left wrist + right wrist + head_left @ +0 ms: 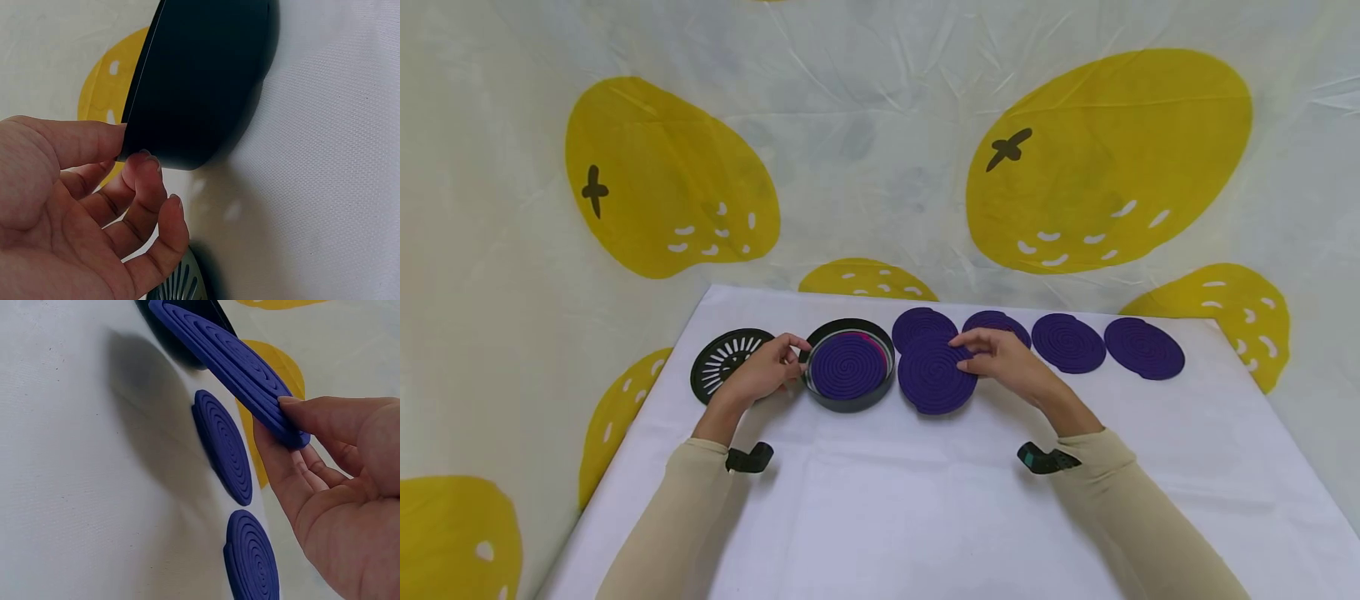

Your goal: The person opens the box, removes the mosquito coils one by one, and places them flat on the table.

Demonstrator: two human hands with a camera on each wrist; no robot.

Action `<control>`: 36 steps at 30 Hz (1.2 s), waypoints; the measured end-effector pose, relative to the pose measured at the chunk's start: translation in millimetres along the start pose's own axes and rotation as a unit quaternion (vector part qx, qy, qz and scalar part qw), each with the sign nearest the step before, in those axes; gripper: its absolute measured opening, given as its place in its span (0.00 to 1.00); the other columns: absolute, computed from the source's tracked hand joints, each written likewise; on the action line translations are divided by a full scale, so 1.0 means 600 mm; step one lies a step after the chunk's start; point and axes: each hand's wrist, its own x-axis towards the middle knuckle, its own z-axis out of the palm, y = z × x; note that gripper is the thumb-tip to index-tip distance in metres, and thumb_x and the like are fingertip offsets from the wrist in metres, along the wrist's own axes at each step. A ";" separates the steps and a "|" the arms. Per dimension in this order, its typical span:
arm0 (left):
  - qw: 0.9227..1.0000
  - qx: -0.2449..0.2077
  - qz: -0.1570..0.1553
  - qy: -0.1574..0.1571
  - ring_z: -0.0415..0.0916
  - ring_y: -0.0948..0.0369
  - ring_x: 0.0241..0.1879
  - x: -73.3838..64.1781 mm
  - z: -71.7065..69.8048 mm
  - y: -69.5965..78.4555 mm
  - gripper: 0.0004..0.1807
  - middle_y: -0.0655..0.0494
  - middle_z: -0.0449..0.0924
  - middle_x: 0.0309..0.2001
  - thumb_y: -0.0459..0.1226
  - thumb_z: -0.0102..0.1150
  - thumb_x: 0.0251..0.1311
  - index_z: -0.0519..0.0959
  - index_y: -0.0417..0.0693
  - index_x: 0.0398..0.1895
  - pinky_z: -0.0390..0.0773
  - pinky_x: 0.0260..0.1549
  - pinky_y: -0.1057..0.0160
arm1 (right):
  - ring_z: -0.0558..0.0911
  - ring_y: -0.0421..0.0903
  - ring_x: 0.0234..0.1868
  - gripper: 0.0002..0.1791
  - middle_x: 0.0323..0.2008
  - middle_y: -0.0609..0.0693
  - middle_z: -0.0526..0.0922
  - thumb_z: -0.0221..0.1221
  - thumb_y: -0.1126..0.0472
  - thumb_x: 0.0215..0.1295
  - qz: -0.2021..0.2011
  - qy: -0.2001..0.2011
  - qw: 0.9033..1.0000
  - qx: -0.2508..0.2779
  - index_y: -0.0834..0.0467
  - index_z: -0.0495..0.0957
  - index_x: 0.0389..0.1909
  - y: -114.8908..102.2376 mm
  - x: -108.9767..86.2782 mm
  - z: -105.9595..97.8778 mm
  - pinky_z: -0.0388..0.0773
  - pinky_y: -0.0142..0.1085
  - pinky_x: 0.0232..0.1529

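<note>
My left hand (763, 368) pinches the left rim of a round black tin (848, 405), thumb at the edge and fingertips against the wall in the left wrist view. A purple spiral mosquito coil (847, 367) lies inside the tin, with some pink and white showing at its edge. My right hand (1011, 362) pinches another purple mosquito coil (231, 369) by its right edge, thumb on top and fingers beneath. This coil is raised off the table, just right of the tin, and casts a shadow in the right wrist view.
Along the table's back edge several more purple coils (1069, 343) lie in a row to the right; the held one partly covers the nearest. A black slotted lid (711, 367) lies left of the tin, partly behind my left hand. White cloth (880, 517) covers the table.
</note>
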 end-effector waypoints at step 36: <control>1.000 0.003 0.002 0.003 0.74 0.49 0.33 0.003 0.000 0.000 0.19 0.51 0.71 0.34 0.31 0.59 0.68 0.72 0.42 0.61 0.76 0.28 0.55 | 0.78 0.47 0.38 0.21 0.46 0.63 0.81 0.67 0.73 0.60 -0.016 -0.028 0.997 -0.072 0.66 0.80 0.55 0.019 0.011 0.039 0.77 0.30 0.36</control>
